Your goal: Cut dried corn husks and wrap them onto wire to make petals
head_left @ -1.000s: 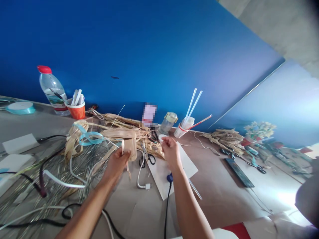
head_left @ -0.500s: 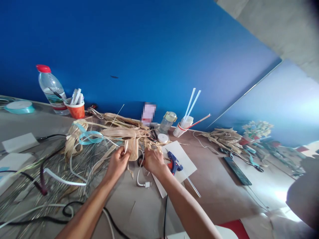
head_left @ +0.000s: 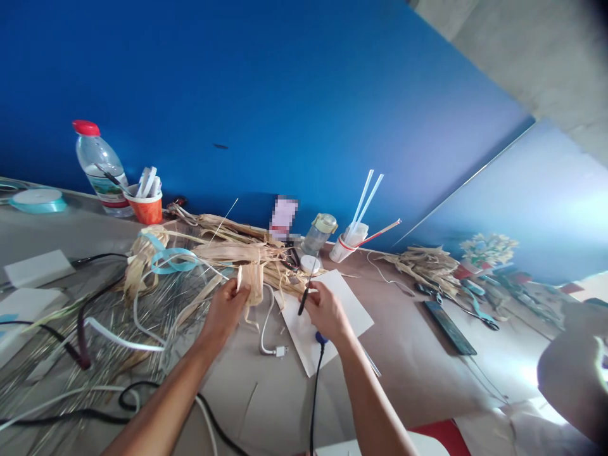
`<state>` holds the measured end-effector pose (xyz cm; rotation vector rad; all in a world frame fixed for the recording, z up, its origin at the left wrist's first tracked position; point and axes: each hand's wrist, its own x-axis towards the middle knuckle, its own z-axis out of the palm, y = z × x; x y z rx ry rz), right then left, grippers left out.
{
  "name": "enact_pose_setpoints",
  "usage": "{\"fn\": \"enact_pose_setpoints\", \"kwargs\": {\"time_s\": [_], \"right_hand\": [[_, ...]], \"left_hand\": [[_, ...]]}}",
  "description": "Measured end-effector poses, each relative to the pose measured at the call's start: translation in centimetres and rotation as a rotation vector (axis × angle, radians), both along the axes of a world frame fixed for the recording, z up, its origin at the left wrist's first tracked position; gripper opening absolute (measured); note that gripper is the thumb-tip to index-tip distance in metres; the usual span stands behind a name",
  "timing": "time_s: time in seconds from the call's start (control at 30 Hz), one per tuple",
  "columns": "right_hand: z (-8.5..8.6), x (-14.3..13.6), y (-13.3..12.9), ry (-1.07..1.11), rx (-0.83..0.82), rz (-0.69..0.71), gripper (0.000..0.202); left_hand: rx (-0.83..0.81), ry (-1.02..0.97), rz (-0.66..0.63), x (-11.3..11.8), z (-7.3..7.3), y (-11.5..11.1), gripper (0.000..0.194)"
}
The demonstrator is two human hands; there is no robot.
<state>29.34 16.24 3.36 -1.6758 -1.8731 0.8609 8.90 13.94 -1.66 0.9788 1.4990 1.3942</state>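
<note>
My left hand [head_left: 225,310] pinches a flat strip of dried corn husk [head_left: 254,285] between thumb and fingers, with its frayed lower end hanging down. My right hand [head_left: 327,307] is closed around what looks like a pair of scissors [head_left: 303,300], seen edge-on, its dark handle low and its thin blade pointing up. Below the right hand lies a white sheet [head_left: 349,304]. The hand mostly covers a blue glue gun [head_left: 322,337] there; its rear end and black cord show. More dried husks [head_left: 228,252] are heaped beyond both hands.
A white USB cable [head_left: 268,348] lies between my arms. Thin wires [head_left: 156,316] and cables spread across the left. Along the blue wall stand a bottle [head_left: 102,168], an orange cup [head_left: 147,206], a jar [head_left: 319,233] and a cup with glue sticks [head_left: 349,244]. A phone [head_left: 449,326] lies right.
My right hand has moved right and lifted the scissors from beside the husk, now covering most of the glue gun. The left hand stays in place with the husk.
</note>
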Motion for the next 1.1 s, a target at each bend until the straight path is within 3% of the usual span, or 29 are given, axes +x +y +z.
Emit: {"fn": "enact_pose_setpoints", "kwargs": {"time_s": [0.13,0.23,0.37,0.6,0.87,1.1], "right_hand": [[1.0,-1.3,-1.2,0.702,-0.104,0.108,0.045],[1.1,-3.4,-1.6,0.863,-0.166,0.133,0.043],[0.1,-5.9,-0.9,0.885,-0.091,0.04,0.036],[-1.7,-8.3,0.1,0.859,-0.077,0.094,0.037],[-2.7,-6.7,1.0,0.941,-0.165,0.021,0.04],[-2.7,-5.9,1.2,0.852,-0.162,0.013,0.036]], "left_hand": [[0.013,-0.044,-0.027,0.1,0.5,-0.2,0.026],[0.026,-0.013,-0.009,0.1,0.6,-0.2,0.027],[0.045,0.031,0.016,0.3,0.6,-0.1,0.028],[0.103,0.087,-0.057,0.3,0.6,-0.1,0.022],[0.014,0.032,-0.104,0.5,0.7,-0.5,0.029],[-0.069,-0.226,-0.052,0.6,0.7,-0.4,0.032]]}}
